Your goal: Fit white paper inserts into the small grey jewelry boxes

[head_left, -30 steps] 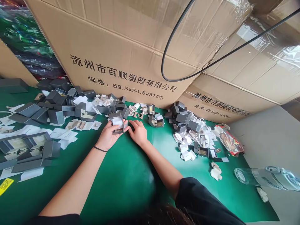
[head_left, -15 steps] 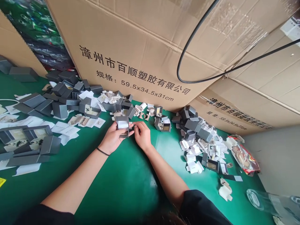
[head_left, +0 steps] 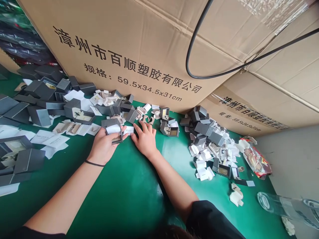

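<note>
My left hand [head_left: 102, 146] is wrapped round a small dark grey box [head_left: 112, 123], which stands open with white showing inside it. Between the two hands a small white printed card [head_left: 128, 130] lies at the left hand's fingertips, close to the right thumb. My right hand [head_left: 146, 139] rests palm down on the green table [head_left: 119, 189] with its fingers spread and holds nothing. Just right of it are small dark boxes [head_left: 169, 128] with their lids up. Past the fingertips lie crumpled off-white inserts [head_left: 143, 111].
Dark boxes [head_left: 40, 116] and white paper leaflets [head_left: 53, 138] crowd the left side. At right, a heap of boxes and white paper pieces [head_left: 206, 154] lies near a red snack bag [head_left: 256, 161] and a clear cup [head_left: 281, 205]. Large cartons [head_left: 139, 43] stand behind, with a black cable [head_left: 190, 49] hanging before them.
My right hand has come away from the grey box and spread out on the table. The white card now shows between my hands. The view has shifted a little to the right.
</note>
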